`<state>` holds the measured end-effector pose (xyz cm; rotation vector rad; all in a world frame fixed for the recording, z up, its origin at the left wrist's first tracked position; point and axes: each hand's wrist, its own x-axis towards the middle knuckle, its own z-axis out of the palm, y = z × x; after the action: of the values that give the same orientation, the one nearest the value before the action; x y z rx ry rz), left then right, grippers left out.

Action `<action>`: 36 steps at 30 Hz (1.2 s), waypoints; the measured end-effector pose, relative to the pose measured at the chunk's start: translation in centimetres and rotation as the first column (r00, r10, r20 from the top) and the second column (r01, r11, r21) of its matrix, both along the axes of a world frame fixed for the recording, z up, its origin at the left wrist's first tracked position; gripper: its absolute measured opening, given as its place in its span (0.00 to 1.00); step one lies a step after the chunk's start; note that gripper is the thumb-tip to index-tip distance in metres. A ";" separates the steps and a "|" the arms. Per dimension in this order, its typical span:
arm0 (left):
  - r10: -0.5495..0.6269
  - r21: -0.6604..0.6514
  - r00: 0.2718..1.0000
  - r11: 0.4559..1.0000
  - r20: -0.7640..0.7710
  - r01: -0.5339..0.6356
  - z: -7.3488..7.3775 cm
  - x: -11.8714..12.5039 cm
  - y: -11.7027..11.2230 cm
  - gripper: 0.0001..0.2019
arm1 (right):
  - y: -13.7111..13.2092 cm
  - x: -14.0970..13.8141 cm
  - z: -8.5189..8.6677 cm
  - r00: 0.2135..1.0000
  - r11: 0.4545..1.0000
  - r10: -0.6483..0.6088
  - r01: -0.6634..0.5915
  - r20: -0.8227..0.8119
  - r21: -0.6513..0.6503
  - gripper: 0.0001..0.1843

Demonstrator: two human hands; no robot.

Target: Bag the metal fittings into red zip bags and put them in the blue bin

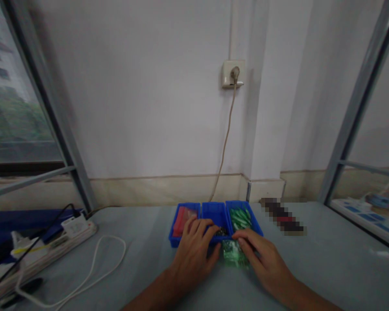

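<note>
where the two hands meet: a clear packet of green parts (234,254) lies flat on the table (142,268), between the thumbs and against the near wall of the bins.
left hand (194,250): open and spread, palm down, fingers over the near rim of the middle bin (215,212); it grips nothing.
right hand (266,259): fingers bent down onto the packet's right edge; pinching or only pressing, it cannot be told.
step in hand: judged, sorting or packing small parts at the bins, with the packet being steadied.
next move calls for: likely a firm pinch on the slippery packet edge while the other hand holds the bins from sliding.
beyond the fingertips: red bin (184,218) ahead-left, green bin (241,216) ahead-right, a small dark part (221,232) by the left index finger.
surface: pale grey tabletop; power strip (74,225) and looping white cable (106,259) well left of the left hand.
room: white wall, a socket (232,74) with a cord hanging down, metal window frames either side.
</note>
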<state>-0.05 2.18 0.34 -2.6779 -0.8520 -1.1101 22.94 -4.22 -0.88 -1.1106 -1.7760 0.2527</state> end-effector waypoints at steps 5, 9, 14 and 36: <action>-0.161 -0.002 0.982 0.987 0.097 0.162 0.5 -0.1 -0.7 0.17 | 0.0 -0.3 -0.5 0.989 0.988 -0.017 -0.006 -0.145 -0.154 0.18; -0.243 0.036 0.969 0.970 0.036 0.242 0.4 0.0 -1.0 0.18 | 0.1 -0.7 -0.8 0.976 0.977 0.022 -0.067 -0.216 -0.201 0.18; -0.275 -0.030 0.961 0.961 -0.038 0.274 0.5 0.0 -1.4 0.24 | 0.2 -0.7 -0.9 0.961 0.974 0.001 -0.063 -0.277 -0.216 0.19; -0.151 -0.066 0.979 0.985 0.139 0.161 -1.1 0.0 -0.8 0.15 | -0.4 -0.9 0.1 0.995 0.992 0.086 -0.091 -0.056 -0.091 0.10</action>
<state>-0.07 1.35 -0.76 -2.8020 -0.7280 -1.3304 22.06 -4.59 -0.73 -1.0826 -1.7847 0.4187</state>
